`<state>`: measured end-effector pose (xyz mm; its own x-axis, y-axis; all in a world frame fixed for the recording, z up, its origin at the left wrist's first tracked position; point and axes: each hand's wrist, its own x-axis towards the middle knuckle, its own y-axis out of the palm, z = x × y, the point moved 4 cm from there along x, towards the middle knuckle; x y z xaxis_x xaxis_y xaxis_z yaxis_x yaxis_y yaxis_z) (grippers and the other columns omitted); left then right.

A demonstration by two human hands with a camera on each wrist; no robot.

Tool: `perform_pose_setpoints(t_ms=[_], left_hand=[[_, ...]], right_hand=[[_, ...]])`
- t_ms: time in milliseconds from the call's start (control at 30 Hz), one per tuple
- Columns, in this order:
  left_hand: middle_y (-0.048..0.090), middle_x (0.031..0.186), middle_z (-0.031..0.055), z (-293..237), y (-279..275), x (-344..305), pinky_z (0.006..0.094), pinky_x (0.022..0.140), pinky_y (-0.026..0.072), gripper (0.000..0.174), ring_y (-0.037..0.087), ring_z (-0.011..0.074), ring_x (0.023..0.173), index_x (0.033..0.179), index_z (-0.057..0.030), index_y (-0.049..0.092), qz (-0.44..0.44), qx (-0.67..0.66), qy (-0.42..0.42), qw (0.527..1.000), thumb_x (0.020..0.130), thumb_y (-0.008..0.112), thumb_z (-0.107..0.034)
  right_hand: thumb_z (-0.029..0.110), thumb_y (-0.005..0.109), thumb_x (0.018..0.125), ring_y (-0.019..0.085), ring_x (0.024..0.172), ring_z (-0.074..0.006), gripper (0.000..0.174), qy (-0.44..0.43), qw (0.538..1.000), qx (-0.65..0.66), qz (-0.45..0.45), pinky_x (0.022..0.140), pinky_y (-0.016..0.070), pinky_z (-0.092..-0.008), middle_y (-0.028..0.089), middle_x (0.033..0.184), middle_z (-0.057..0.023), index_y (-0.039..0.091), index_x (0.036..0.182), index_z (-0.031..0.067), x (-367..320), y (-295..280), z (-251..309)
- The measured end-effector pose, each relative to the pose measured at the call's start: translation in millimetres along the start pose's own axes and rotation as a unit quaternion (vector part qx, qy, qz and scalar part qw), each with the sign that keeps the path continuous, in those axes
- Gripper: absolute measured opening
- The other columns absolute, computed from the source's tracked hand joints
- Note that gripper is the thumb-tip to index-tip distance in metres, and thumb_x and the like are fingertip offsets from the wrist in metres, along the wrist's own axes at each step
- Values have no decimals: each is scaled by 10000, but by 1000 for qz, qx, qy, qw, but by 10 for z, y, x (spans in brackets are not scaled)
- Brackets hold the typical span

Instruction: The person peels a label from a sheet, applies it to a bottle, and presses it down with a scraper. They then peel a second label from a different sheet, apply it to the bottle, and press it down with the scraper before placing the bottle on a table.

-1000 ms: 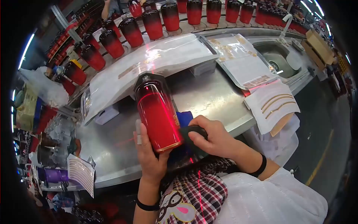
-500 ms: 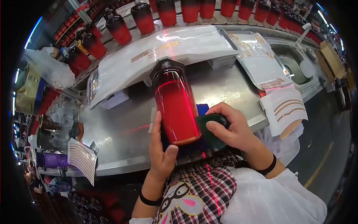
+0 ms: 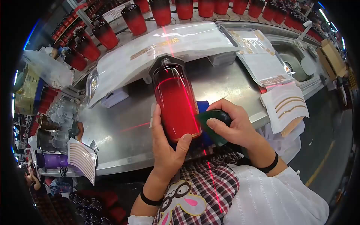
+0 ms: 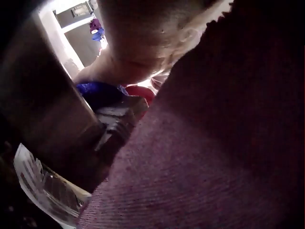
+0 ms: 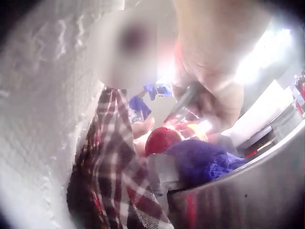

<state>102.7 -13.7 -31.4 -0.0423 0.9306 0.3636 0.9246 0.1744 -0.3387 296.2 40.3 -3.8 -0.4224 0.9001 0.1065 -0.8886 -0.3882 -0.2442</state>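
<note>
A glossy bottle [image 3: 175,101], red with a black shoulder, lies tilted in a dark cradle in the head view, neck pointing away. My left hand [image 3: 165,153] is at its lower left, fingers along the side and thumb at the gold-rimmed base. On the right side, my right hand [image 3: 238,125] pinches a dark green tool [image 3: 213,123] with a rounded black part, its flat edge against the bottle. A blue cloth [image 3: 203,106] lies behind the tool. In the right wrist view the right hand [image 5: 209,95] is above the red bottle base [image 5: 163,140]; the left wrist view is mostly dark.
Beyond the cradle lies a paper-covered tray [image 3: 150,48] with gold decals. To the right are another tray [image 3: 262,62], decal sheets [image 3: 287,107] and a sink [image 3: 294,62]. Several red-black bottles [image 3: 135,20] line the back. A striped sheet [image 3: 82,161] is at left.
Over the last second the bottle and hands have shifted right in the head view. Lately the left thumb has come onto the bottle's base. The bottles at the back have shifted left.
</note>
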Motion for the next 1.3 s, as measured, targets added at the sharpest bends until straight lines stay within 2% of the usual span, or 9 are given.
perform_pose_setpoints(t_ms=[267, 367, 467, 600, 700, 800, 1000, 1133, 1300], left_hand=[[289, 1535, 235, 40, -3, 9, 410, 1166, 245, 803, 322, 316, 1416, 1527, 63, 163, 9, -126, -36, 991, 952, 619, -266], [268, 1552, 227, 102, -55, 1, 403, 1175, 223, 801, 300, 302, 1431, 1535, 56, 150, 31, -121, -34, 992, 958, 609, -256], [251, 1567, 218, 112, -69, -17, 402, 1183, 205, 803, 277, 294, 1447, 1540, 50, 142, 52, -169, -47, 983, 959, 607, -253], [217, 1587, 210, 128, -73, -9, 396, 1188, 200, 820, 258, 291, 1458, 1548, 42, 112, 58, -225, -33, 972, 961, 604, -250], [411, 1497, 200, 4, -142, -92, 498, 1182, 198, 646, 353, 362, 1409, 1473, 23, 338, -9, 7, 93, 996, 956, 601, -261], [636, 1277, 154, -142, -58, -223, 602, 1166, 192, 408, 407, 392, 1363, 1288, -100, 585, 21, 254, 261, 931, 913, 632, -254], [712, 1110, 98, -176, -92, -257, 608, 1150, 236, 310, 520, 328, 1207, 1120, -149, 663, 13, 261, 282, 923, 814, 665, -101], [686, 1038, 94, -180, -175, -231, 559, 1128, 292, 252, 541, 276, 1139, 1064, -187, 710, 10, 199, 237, 951, 836, 657, -91], [601, 1207, 183, 15, -316, -207, 551, 1128, 280, 399, 446, 308, 1279, 1253, 16, 527, -72, 86, 173, 978, 994, 492, -285]], right_hand=[[115, 663, 917, 566, 690, -76, 198, -18, 999, -31, -6, 614, 446, -246, 631, 817, -46, 606, 1071, 4, -71, -65, 9], [101, 701, 854, 616, 734, -216, 228, -150, 981, -119, -25, 650, 485, -319, 615, 838, -98, 636, 1063, 36, -74, -13, 109], [49, 750, 778, 561, 703, -231, 336, -345, 910, -228, -32, 610, 450, -324, 598, 851, -80, 660, 1101, 50, -77, 53, 244], [50, 797, 663, 540, 722, -230, 452, -385, 893, -209, 103, 639, 428, -369, 567, 885, -53, 680, 1097, 88, -156, 146, 298], [19, 765, 705, 580, 767, -279, 372, -324, 926, -177, 85, 666, 475, -389, 579, 878, -95, 649, 1056, 55, -139, 66, 309], [10, 746, 760, 596, 730, -292, 344, -295, 941, -157, 47, 628, 487, -378, 593, 873, -128, 627, 1083, 13, -105, -35, 305], [-8, 670, 831, 618, 818, -337, 341, -244, 952, -179, -37, 719, 502, -386, 625, 950, -170, 586, 1161, -29, -52, -352, 282], [-101, 578, 793, 550, 1178, -388, 405, -234, 913, -328, -69, 982, 473, -417, 561, 1317, -216, 625, 1180, 10, 34, -868, 390], [-137, 489, 720, 551, 1202, -381, 490, 12, 847, -527, -70, 1023, 454, -409, 575, 1327, -202, 697, 1119, 57, 514, -2200, -292]])
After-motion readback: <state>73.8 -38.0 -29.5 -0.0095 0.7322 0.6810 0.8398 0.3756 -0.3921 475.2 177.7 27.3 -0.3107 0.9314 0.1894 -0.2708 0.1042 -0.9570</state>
